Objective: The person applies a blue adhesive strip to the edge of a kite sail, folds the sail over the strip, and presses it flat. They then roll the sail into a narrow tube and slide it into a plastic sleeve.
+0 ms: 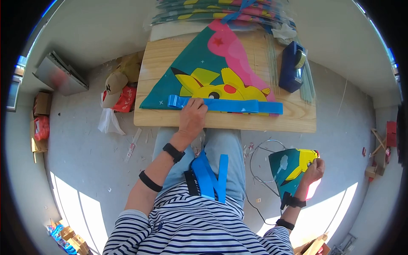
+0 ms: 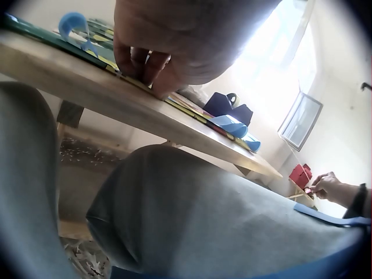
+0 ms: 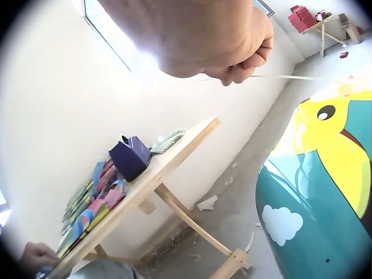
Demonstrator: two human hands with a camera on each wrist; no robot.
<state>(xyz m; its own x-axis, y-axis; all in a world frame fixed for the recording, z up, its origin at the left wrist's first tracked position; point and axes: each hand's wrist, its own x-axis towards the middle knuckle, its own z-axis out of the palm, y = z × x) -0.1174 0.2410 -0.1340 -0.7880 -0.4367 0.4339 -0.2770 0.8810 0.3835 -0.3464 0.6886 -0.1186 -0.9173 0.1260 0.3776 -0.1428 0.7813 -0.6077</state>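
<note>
On the wooden table point(image 1: 223, 122) lies a triangular kite point(image 1: 187, 63) printed with a yellow cartoon character on green and pink. A folded blue ribbon point(image 1: 238, 105) runs along its lower edge. My left hand point(image 1: 193, 117) pinches the kite's edge at the front of the table, its fingers over the ribbon. Out to the right, my right hand point(image 1: 314, 170) grips a thin pale rod point(image 3: 285, 77), which shows best in the right wrist view. Below and beside that hand is a second printed kite point(image 1: 282, 170), green and yellow.
Bagged kites point(image 1: 221, 10) are stacked at the table's back. A dark blue tape dispenser point(image 1: 291, 70) stands at the right among bundled thin rods point(image 1: 272, 59). Blue strips point(image 1: 206, 176) lie across my lap. A wire ring frame point(image 1: 255, 163) stands right of my legs.
</note>
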